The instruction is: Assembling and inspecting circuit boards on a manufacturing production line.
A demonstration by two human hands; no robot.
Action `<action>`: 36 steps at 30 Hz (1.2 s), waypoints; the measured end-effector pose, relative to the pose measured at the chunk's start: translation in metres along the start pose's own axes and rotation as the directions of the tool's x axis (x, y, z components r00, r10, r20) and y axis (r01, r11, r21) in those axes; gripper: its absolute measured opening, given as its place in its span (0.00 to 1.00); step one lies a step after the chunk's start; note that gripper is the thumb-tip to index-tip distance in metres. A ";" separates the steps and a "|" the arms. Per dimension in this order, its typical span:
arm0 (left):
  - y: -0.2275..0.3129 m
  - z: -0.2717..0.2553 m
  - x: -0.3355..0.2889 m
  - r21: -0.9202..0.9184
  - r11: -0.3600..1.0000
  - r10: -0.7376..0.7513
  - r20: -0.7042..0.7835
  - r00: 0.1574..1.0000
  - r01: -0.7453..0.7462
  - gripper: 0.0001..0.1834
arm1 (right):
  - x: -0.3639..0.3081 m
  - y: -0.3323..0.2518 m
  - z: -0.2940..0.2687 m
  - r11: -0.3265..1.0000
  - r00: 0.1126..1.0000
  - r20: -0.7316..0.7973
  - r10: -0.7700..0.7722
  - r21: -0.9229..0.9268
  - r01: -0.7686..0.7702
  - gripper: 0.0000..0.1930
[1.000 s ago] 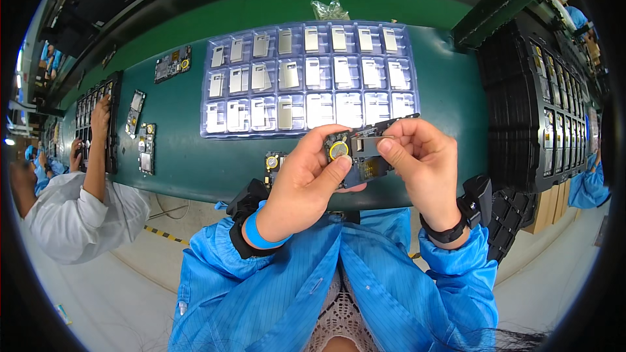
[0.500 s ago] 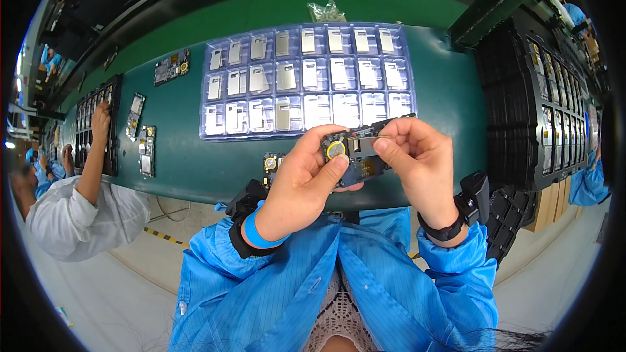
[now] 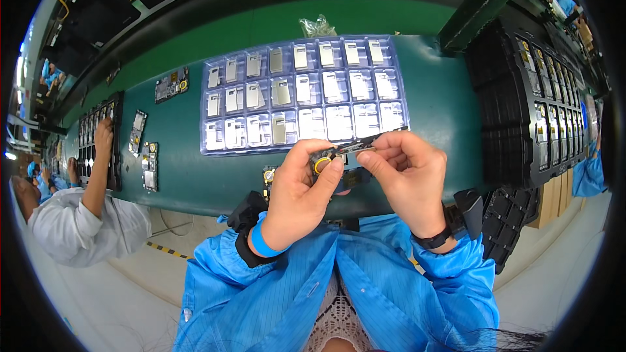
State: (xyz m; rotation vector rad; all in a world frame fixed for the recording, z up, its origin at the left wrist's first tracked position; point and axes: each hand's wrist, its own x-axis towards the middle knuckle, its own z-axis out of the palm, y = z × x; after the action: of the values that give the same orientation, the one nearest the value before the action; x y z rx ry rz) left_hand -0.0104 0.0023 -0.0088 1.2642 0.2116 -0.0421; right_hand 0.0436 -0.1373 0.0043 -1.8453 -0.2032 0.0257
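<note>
My left hand (image 3: 297,186) is closed around the left end of a small circuit board (image 3: 322,164), its thumb beside a round yellow-ringed part. The fingers and thumb of my right hand (image 3: 411,173) pinch a thin silvery metal plate (image 3: 353,158) against the board's right portion. The board is tilted, and my fingers cover much of it. Beyond my hands lies a clear plastic tray (image 3: 261,152) whose compartments hold several silvery plates with cut-outs. Another circuit board (image 3: 268,176) shows partly behind my left hand.
Loose circuit boards (image 3: 150,168) lie on the green table (image 3: 189,182) at left. Stacked black trays (image 3: 499,111) with boards stand at right, by a dark green post (image 3: 479,10). A co-worker's arm (image 3: 98,189) reaches over a black tray at left. A crumpled plastic bag (image 3: 317,27) lies behind the clear tray.
The board between my hands has tipped, so its face and the plate show more narrowly. Both hands appear slightly further left, and the whole view has shifted a little.
</note>
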 end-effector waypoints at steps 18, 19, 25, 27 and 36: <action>-0.001 0.008 -0.004 0.085 0.982 0.174 -0.076 0.982 -0.168 0.10 | -0.001 -0.007 -0.003 0.940 0.959 -0.057 -0.279 -0.222 0.260 0.07; 0.000 0.008 -0.004 0.075 0.983 0.171 -0.074 0.982 -0.165 0.10 | -0.002 -0.008 -0.003 0.948 0.964 -0.050 -0.262 -0.201 0.247 0.07; -0.006 0.004 -0.004 0.107 0.982 0.163 -0.076 0.984 -0.155 0.09 | -0.001 -0.007 -0.004 0.966 0.976 -0.022 -0.218 -0.144 0.213 0.08; -0.006 0.004 -0.004 0.126 0.980 0.164 -0.073 0.984 -0.154 0.09 | -0.001 -0.008 -0.004 0.972 0.979 -0.017 -0.204 -0.126 0.200 0.08; -0.004 0.005 -0.006 0.160 0.974 0.175 -0.088 0.981 -0.159 0.07 | -0.002 -0.004 -0.003 0.950 0.965 -0.055 -0.258 -0.198 0.242 0.12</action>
State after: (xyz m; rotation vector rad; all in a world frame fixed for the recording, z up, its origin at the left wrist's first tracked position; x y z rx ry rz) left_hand -0.0165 -0.0045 -0.0097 1.4341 0.1913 0.1540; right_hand 0.0413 -0.1396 0.0085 -1.9935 -0.3942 -0.2522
